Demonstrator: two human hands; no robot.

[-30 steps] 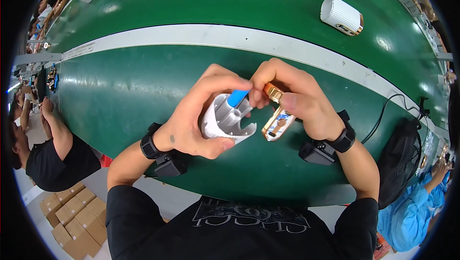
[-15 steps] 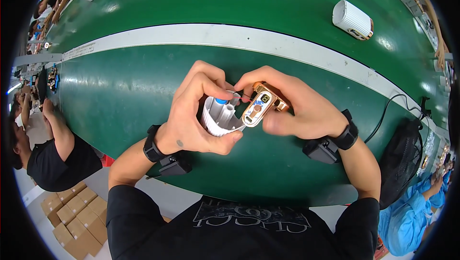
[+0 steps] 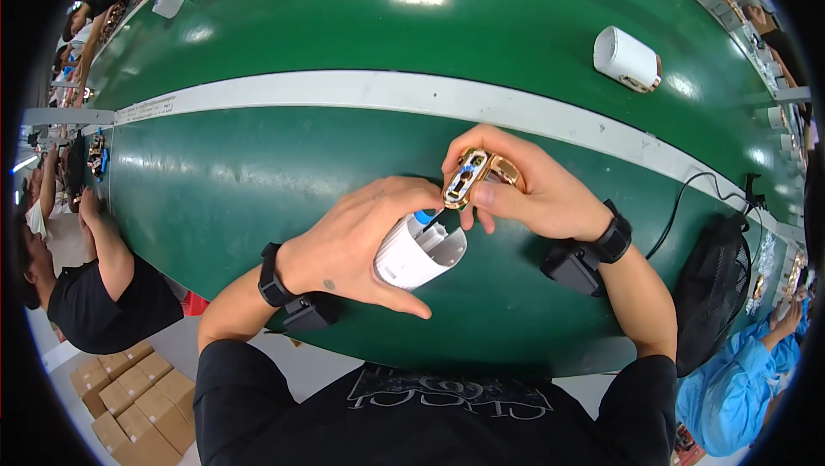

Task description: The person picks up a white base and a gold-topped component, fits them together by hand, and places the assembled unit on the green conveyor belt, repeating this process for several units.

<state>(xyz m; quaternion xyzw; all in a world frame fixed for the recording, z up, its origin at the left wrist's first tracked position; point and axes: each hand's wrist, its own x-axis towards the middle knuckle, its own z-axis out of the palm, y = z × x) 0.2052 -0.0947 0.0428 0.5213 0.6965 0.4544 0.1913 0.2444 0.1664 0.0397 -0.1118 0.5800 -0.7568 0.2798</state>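
My left hand [image 3: 357,238] is wrapped round a white tapered plastic housing [image 3: 404,261], whose open end tilts up to the right. Inside the opening sit a blue cylindrical part [image 3: 424,218] and white inner walls. Just above that opening, my right hand [image 3: 541,195] pinches a shiny gold-coloured cap assembly [image 3: 454,198] between thumb and fingers. Its elongated face shows a white and blue insert with a small dark window. The cap is apart from the housing's rim, and a thin dark strip seems to run between them. Wrist straps with black boxes are on both my arms.
On the green conveyor [image 3: 516,28] beyond the white rail [image 3: 387,88], another white housing with a gold end [image 3: 627,58] lies at right. Two white housings stand far left. A black mesh bag [image 3: 715,294] and cable are at right. Co-workers sit on both sides; cartons [image 3: 142,397] stand lower left.
My left hand and the housing have moved down and right, the housing tilting more to the right. The gold cap has turned and now sits higher relative to the housing. The conveyor items have shifted slightly.
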